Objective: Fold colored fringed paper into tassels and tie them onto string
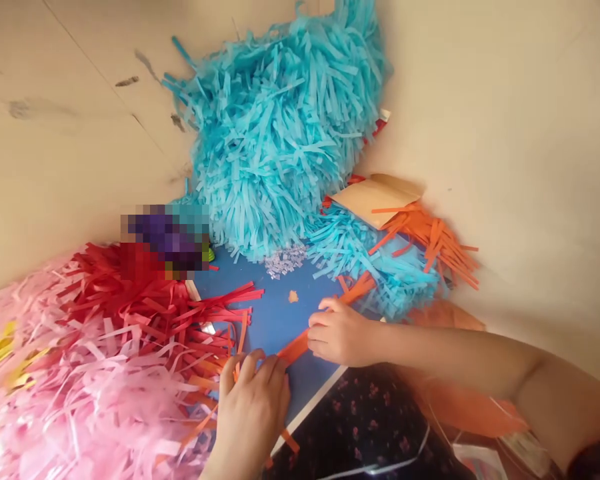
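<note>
Preferably, the red fringe (145,297) at left should be kept from snagging beside the left hand (254,393), whose curled fingers are closed over the near-left part of the orange strip (295,348); across the blue board (271,310), it is best held taut and untwisted, being gripped farther right by the right hand (337,333), near the turquoise fringe (405,283).

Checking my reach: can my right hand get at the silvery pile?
Probably yes: turquoise fringe sits behind the silvery pile, leaving the right hand, on orange paper, a way across the blue surface.
</note>
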The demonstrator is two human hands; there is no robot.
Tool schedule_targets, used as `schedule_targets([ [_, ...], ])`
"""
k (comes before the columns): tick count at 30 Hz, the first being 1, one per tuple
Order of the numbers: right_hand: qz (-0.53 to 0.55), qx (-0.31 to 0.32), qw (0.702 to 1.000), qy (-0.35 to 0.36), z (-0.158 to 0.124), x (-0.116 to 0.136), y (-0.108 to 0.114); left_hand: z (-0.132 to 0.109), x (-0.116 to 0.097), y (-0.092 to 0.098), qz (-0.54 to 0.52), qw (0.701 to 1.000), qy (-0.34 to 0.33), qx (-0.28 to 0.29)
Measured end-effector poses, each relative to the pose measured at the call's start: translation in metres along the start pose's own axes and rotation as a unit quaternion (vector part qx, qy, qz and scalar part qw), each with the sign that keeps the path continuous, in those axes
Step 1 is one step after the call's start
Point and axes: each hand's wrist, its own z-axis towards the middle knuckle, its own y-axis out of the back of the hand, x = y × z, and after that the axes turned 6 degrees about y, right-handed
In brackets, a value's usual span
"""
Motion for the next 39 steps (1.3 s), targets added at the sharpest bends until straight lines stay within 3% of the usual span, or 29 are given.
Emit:
schedule_targets([
  [3, -0.021, 0.005, 0.999, 0.032, 0.014, -0.006, -0.008, 0.005, -0.007, 0.002, 0.004, 1.0, 0.006, -0.015],
  [8, 0.081, 0.011, 0.995, -0.052, 0.026, -0.017, -0.012, 0.008, -0.008, -0.001, 0.023, 0.999, 0.023, -0.007],
  [11, 0.073, 0.01, 0.996, -0.058, 0.03, -0.011, -0.008, 0.01, -0.008, -0.005, 0.036, 0.998, 0.037, -0.03],
  [15, 0.01, 0.007, 1.0, -0.024, 0.028, -0.002, -0.009, 0.004, -0.006, -0.006, 0.035, 0.998, 0.039, -0.035],
  [18, 0.036, 0.0, 0.999, -0.029, 0.016, -0.009, -0.015, -0.007, -0.001, -0.004, 0.009, 0.999, 0.035, -0.015],
  [23, 0.147, -0.03, 0.984, -0.101, -0.002, -0.027, -0.02, -0.024, 0.017, -0.01, -0.057, 0.996, 0.059, -0.032],
  [29, 0.236, -0.016, 0.959, -0.155, 0.003, -0.032, -0.02, -0.03, 0.033, -0.025, -0.065, 0.994, 0.052, -0.077],
  [33, 0.247, 0.005, 0.949, -0.197, 0.01, -0.03, -0.018, -0.031, 0.032, -0.026, -0.073, 0.993, 0.059, -0.075],
  [39, 0.247, 0.042, 0.939, -0.235, 0.019, -0.028, -0.013, -0.023, 0.024, -0.023, -0.109, 0.985, 0.126, -0.051],
])
